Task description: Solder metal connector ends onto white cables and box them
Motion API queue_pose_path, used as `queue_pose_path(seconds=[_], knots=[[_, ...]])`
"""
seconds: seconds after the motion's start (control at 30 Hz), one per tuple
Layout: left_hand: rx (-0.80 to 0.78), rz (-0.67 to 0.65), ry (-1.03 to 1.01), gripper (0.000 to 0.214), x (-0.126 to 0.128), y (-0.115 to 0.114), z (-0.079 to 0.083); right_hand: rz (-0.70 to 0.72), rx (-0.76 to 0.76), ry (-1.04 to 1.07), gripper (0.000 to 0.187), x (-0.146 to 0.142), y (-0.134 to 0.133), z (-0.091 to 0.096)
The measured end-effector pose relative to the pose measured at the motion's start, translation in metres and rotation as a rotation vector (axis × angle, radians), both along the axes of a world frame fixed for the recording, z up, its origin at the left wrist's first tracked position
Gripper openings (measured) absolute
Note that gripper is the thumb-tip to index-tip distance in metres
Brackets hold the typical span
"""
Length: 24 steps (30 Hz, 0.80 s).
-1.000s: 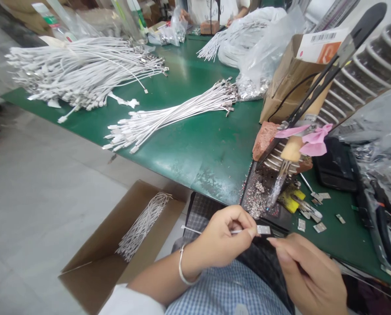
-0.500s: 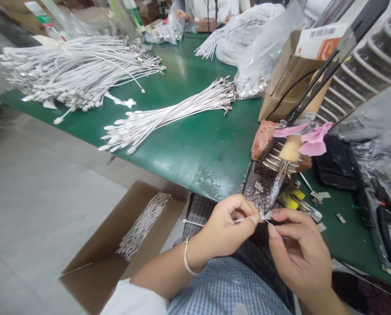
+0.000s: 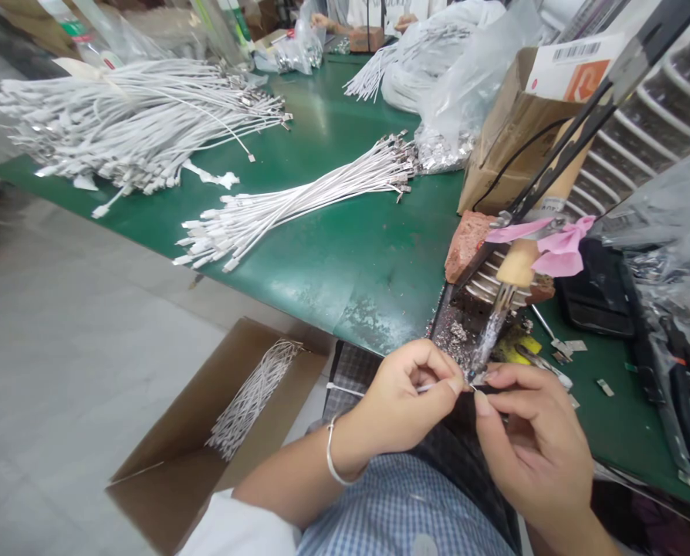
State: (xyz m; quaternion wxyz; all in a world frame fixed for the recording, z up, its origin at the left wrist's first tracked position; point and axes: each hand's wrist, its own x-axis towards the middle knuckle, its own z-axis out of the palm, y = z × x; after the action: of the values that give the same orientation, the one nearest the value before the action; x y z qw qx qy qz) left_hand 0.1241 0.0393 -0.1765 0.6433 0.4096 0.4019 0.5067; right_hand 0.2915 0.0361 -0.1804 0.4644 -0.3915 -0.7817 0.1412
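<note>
White cable [image 3: 346,390] held near green table [image 3: 333,247]; grey floor [image 3: 61,347] seems tiled.

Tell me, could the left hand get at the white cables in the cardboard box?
Probably yes: the cardboard box stands open on that side and nothing covers the white cables, though the left hand pinches another cable.

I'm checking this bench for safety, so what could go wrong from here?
Burns: the left hand and right hand have fingertips close to the tip of the soldering iron; if it is hot, which I can't tell, a slip might burn them.
Debris: silvery crumbs lie just beyond the hands and might stick to the white cable in the left hand.
Falling: the smaller cable bundle on the green table reaches near its edge, so a bump could knock some down.
</note>
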Motion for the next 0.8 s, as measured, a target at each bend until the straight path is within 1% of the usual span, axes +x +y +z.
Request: queue_pose_path(seconds=[0.27,0.53,0.63,0.8], knots=[[-0.019,0.001,0.008,0.015,0.0008,-0.0006,0.0023,0.010,-0.001,0.006,0.013,0.0014,-0.0012,0.0003],[0.021,0.009,-0.025,0.013,0.0008,-0.0003,0.0017,0.007,0.004,-0.006,0.012,-0.0012,0.0006,0.0025],[0.012,0.010,-0.020,0.013,-0.0002,-0.0012,0.0023,0.010,0.004,-0.007,0.012,-0.0011,-0.0001,0.0025],[-0.038,-0.023,-0.015,0.013,-0.0024,-0.0030,0.0021,0.041,-0.019,-0.017,0.013,0.0002,-0.0035,-0.0009]])
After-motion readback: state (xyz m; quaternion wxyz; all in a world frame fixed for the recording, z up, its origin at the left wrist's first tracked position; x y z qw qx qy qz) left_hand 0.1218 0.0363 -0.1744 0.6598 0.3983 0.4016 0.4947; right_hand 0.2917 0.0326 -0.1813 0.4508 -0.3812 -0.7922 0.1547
